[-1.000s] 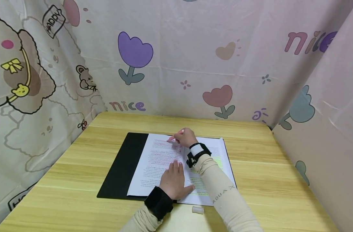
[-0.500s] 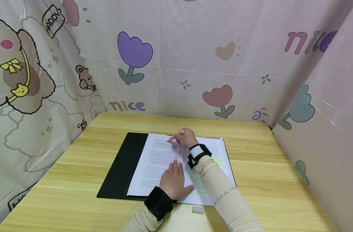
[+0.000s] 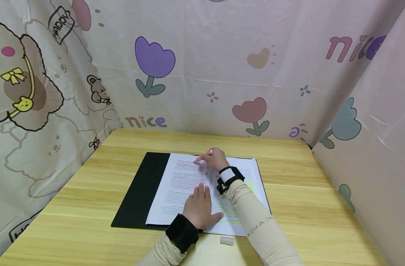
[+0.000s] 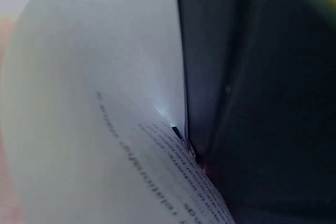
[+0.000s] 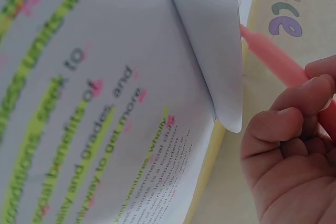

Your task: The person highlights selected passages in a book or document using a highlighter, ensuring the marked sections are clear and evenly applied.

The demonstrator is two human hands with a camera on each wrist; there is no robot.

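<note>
The slim pink pen, seemingly of plastic (image 5: 275,59), is in the right hand (image 3: 216,159), whose grip is closed around it: the thumb and the curled fingers pinch its body. Seen from where I stand, the pen goes out from this grip toward the left, its long axis slanting, with the tip low and a little nearer to the person, and the back end raised to the right. The tip is at the printed lines near the far edge of the white left page (image 3: 157,208); whether it touches the paper, I cannot tell. The right hand is clearly nearer to these lines than the left hand (image 3: 199,210). That one lies flat with straight fingers on the nearer part of the left page, holding nothing, and its thumb reaches over to the white right page (image 3: 229,229). Reddish marks are on the upper lines of the left page, while yellow-green strokes cover lines of the right one.

Both pages lie in an opened black flat folder (image 3: 135,192), on a worktop of pale yellow wood grain (image 3: 72,214). A small whitish piece (image 3: 227,241) rests just beside the near edge of the right page. Behind and on both sides hangs cream cloth (image 3: 195,55), printed with tulips and the word "nice".
</note>
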